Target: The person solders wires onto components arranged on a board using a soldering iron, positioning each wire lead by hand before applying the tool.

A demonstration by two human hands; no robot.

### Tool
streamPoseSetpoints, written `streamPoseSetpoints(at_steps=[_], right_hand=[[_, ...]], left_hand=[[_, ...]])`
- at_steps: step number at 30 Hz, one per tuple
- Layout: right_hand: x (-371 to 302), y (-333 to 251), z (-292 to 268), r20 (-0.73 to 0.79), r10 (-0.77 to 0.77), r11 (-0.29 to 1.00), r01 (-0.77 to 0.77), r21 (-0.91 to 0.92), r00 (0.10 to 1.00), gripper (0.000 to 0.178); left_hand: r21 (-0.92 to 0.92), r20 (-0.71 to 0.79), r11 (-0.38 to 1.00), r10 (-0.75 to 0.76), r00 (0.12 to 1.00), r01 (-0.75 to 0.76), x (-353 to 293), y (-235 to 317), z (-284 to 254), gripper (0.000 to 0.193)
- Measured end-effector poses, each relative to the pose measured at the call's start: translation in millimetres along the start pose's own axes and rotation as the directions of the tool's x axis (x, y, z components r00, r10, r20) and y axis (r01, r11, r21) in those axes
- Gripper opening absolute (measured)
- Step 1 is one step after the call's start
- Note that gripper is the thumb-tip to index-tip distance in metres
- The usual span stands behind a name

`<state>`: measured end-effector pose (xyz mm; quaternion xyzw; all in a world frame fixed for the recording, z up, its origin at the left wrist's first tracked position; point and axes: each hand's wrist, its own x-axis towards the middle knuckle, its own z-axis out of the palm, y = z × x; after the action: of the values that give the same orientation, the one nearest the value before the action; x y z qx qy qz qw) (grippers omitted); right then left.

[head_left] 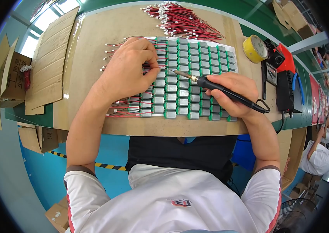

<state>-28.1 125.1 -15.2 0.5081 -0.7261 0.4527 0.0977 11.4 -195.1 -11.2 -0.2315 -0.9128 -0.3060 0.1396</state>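
Rows of small silver-grey battery cells with green circuit strips (183, 89) lie on a white sheet on the table. My right hand (234, 92) grips a black-handled soldering iron (230, 93), its tip down among the cells near the middle rows. Left of that tip, my left hand (131, 68) is closed in a pinch on a thin red wire lead (163, 66) at the edge of a cell. Red leads with white connectors (123, 115) stick out from the left columns of cells; some pass under my left hand.
A pile of red wire leads (184, 23) lies at the table's far side. Yellow tape roll (255, 49), black soldering station (287, 91) and blue-handled tool (300, 88) stand at right. Cardboard sheets (52, 58) and an open carton (15, 75) are at left.
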Motion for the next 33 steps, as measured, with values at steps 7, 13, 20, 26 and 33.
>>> streamPoseSetpoints(at_steps=[7,13,20,26,33], right_hand=[[0.6,0.0,0.1,0.007,-0.031,0.999,0.031,-0.009,1.000,0.036],[0.8,0.1,0.2,0.006,-0.054,0.998,0.055,-0.031,0.998,0.036],[0.4,-1.1,0.2,0.002,-0.054,0.998,0.054,-0.031,0.999,0.037],[-0.9,-2.5,0.9,-0.009,-0.036,0.999,0.035,-0.041,0.999,0.035],[-3.1,-2.4,-0.6,-0.028,-0.005,0.999,0.003,-0.051,1.000,0.032]], left_hand=[[0.003,-0.003,1.000,0.004,1.000,-0.004,-0.1,0.0,-0.3,0.010],[0.007,-0.004,1.000,-0.004,1.000,0.004,-0.8,0.3,0.0,0.010],[0.007,-0.014,1.000,-0.002,1.000,0.002,-1.7,0.8,-1.3,0.010],[-0.036,-0.069,0.999,0.000,0.998,-0.002,-2.1,-1.6,-1.8,0.010],[-0.075,-0.105,0.997,0.023,0.994,-0.031,0.1,3.6,-4.1,0.013]])
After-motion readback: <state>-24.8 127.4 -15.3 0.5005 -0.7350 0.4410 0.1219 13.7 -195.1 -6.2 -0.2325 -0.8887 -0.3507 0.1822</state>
